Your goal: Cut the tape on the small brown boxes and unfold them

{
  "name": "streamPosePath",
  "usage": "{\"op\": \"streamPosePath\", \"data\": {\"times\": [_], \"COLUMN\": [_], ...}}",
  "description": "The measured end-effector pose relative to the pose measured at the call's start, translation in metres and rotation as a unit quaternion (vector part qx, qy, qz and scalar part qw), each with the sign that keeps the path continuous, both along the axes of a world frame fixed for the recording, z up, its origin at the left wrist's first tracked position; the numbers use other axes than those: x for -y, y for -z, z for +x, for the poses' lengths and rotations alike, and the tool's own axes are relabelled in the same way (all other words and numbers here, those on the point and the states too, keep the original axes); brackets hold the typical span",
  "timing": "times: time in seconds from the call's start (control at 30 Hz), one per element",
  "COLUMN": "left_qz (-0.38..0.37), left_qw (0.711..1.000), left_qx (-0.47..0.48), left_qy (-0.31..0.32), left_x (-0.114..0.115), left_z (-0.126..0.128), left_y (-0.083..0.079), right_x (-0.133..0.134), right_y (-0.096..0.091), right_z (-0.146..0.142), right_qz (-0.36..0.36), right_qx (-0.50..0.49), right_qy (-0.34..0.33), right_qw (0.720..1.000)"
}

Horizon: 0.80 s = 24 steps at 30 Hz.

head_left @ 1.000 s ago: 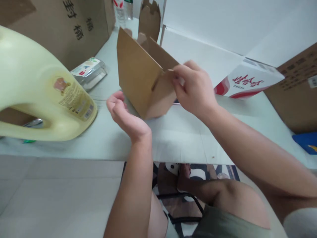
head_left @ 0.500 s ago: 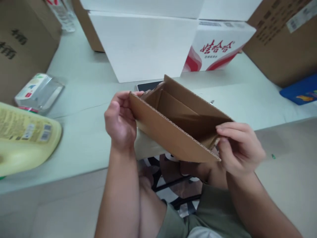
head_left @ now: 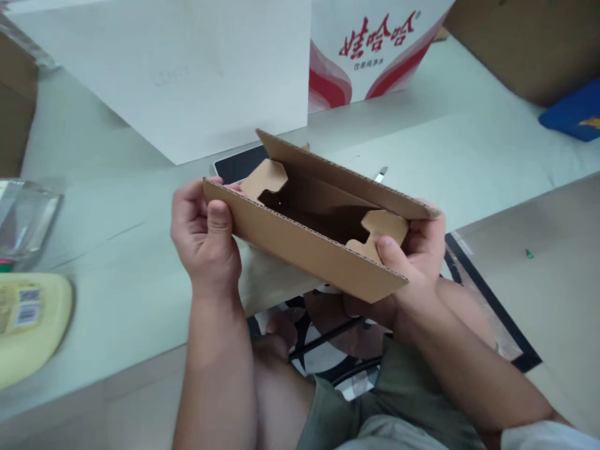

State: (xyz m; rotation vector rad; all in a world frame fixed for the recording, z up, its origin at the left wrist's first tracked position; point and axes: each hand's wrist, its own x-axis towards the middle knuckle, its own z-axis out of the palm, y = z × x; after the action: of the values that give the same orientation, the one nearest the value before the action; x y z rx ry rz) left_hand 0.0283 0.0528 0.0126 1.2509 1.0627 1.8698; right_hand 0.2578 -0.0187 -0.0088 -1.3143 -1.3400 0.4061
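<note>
A small brown corrugated cardboard box is held above the table's front edge, its open side facing up. My left hand grips its left end, thumb on the front wall. My right hand grips the right end, the thumb pressing a notched end flap inward. A matching notched flap folds in at the left end. The rear wall stands up behind the opening.
A large white carton and a red-and-white printed carton stand behind on the pale table. A dark phone lies under the box. A yellow jug and clear packet are left; brown box and blue item right.
The box went from standing on the table to being held in both hands, lifted toward me and turned open side up. Both end flaps now fold inward. The view shifted right.
</note>
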Motion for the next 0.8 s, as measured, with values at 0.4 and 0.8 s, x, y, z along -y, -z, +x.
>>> {"op": "streamPosePath", "data": {"times": [0.4,0.8], "left_qz": [0.034,-0.013], "left_qw": [0.985,0.979], "left_qx": [-0.170,-0.203], "left_qy": [0.016,-0.022], "left_x": [0.000,0.002], "left_z": [-0.009,-0.003], "left_y": [0.005,0.000], "right_x": [0.000,0.001], "right_y": [0.014,0.016], "right_z": [0.008,0.003], "right_qz": [0.094,0.095], "right_qx": [-0.026,-0.027], "right_qy": [-0.041,-0.027], "right_qw": [0.994,0.995]}}
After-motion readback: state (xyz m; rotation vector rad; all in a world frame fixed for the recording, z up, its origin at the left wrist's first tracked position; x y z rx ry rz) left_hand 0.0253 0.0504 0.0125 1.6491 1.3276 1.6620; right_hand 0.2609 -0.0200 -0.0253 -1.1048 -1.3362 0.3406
